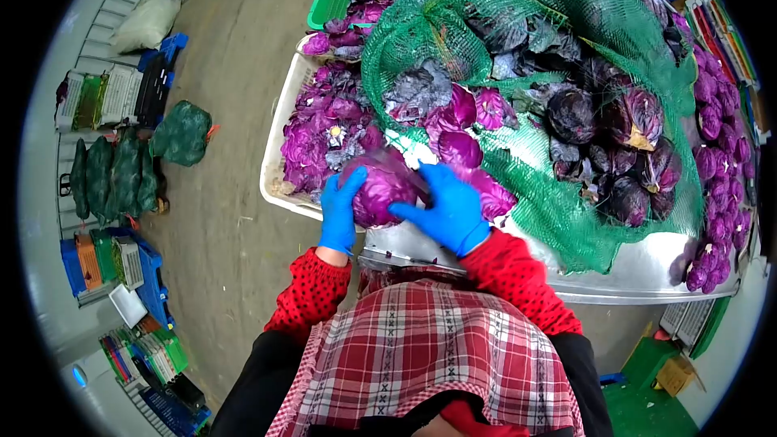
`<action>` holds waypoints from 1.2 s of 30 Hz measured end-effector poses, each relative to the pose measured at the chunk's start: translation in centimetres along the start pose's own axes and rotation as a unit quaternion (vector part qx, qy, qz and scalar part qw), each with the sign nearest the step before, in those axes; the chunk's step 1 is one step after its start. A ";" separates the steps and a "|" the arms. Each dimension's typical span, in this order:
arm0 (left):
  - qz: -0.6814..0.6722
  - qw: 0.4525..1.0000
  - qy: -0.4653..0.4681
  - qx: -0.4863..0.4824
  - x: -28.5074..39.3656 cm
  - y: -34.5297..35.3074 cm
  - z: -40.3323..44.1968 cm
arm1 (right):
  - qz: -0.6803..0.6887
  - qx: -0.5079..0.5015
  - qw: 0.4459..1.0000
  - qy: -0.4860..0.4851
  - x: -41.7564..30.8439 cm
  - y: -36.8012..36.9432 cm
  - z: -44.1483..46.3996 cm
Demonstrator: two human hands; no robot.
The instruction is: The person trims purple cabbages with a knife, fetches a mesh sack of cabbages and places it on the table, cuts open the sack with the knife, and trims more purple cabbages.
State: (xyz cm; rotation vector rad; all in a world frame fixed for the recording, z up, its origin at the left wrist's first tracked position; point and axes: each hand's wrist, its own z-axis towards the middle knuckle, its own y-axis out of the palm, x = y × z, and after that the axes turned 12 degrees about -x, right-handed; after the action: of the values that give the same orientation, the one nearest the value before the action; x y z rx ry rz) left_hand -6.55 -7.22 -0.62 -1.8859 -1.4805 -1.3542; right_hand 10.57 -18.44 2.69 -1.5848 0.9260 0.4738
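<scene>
A red cabbage (384, 191) with glossy purple leaves is between my two blue-gloved hands, above the near edge of the steel table. My left hand (340, 209) cups its left side, thumb pressed on the leaves. From the right, my right hand (447, 204) grips it with thumb and fingers; the leaf edge there is blurred. Behind it, loose purple leaves (459, 149) lie on the table. To the left, a white crate (273, 180) is heaped with torn cabbage leaves (322, 133).
A green mesh sack (558, 222) lies spread on the table (647, 251), with several dark unpeeled cabbages (571, 115) on it. Peeled cabbages (711, 166) line the far right. A green crate (324, 0) stands at the back. Filled green sacks (182, 133) rest on the floor at left.
</scene>
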 end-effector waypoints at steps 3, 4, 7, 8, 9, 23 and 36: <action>-0.026 1.000 0.011 0.012 0.5 1.3 -0.5 | 0.012 0.090 0.993 -0.075 0.5 2.3 0.4; -0.037 0.999 0.008 0.015 0.3 1.5 -0.9 | 0.034 0.083 0.994 -0.065 0.5 2.0 0.3; 0.001 0.999 0.029 0.030 -0.8 1.8 -1.0 | 0.014 0.077 0.996 -0.053 1.2 2.2 -0.3; 0.020 0.998 0.040 0.048 -1.0 2.1 -0.8 | -0.030 0.072 0.995 -0.062 1.5 2.1 -0.3; 0.036 0.997 0.040 0.053 -1.1 2.0 -0.7 | -0.037 0.107 0.990 -0.079 1.7 1.8 0.0; 0.205 0.972 0.114 -0.007 -1.8 1.5 -1.3 | -0.050 -0.075 0.994 -0.069 1.6 -2.2 3.4; 0.355 0.915 0.185 -0.041 -1.7 2.1 -3.0 | -0.070 -0.050 0.995 -0.049 3.5 -1.6 2.6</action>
State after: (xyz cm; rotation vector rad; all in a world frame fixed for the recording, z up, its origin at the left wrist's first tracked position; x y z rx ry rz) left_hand -5.95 -11.19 -0.20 -1.8087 -0.4729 -1.3026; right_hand 14.42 -17.05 0.54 -1.6894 0.7219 0.5017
